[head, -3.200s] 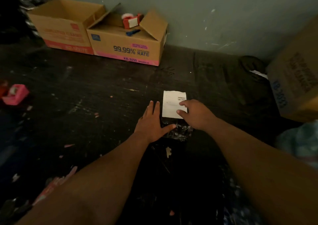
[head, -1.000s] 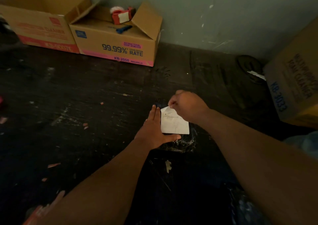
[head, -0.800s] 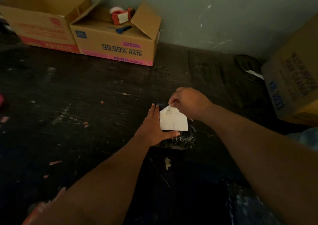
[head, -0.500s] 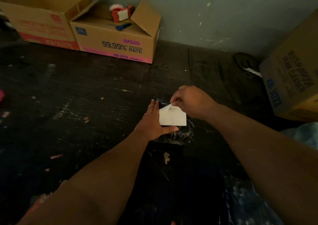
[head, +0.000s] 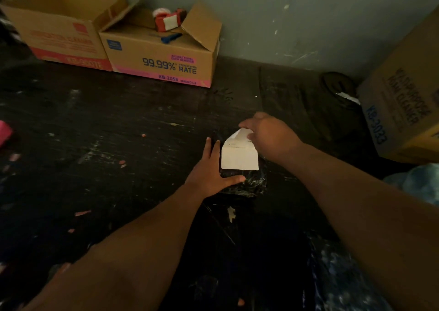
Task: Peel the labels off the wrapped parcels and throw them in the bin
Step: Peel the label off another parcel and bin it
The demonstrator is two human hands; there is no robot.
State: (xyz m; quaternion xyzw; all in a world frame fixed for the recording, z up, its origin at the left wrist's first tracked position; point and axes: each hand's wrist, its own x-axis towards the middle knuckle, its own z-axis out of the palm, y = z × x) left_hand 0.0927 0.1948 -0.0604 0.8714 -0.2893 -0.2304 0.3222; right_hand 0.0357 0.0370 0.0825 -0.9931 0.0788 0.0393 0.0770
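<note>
Right hand: fingers pinch the label's far corner, folded back toward the person. Left hand: fingers straight, thumb spread, pressing the parcel flat at its left edge. Label: white, far part lifted, near part apparently stuck on the black wrap. Peel direction: judged toward the person. Parcel lies on the dark floor. Bin: not identifiable.

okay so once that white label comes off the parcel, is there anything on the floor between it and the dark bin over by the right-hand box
Nothing visible does. The right hand pinches the label's lifted far corner while the left hand presses flat on the black-wrapped parcel. The dark floor between label and bin shows only scuffs, though the dim light could hide small scraps.
</note>
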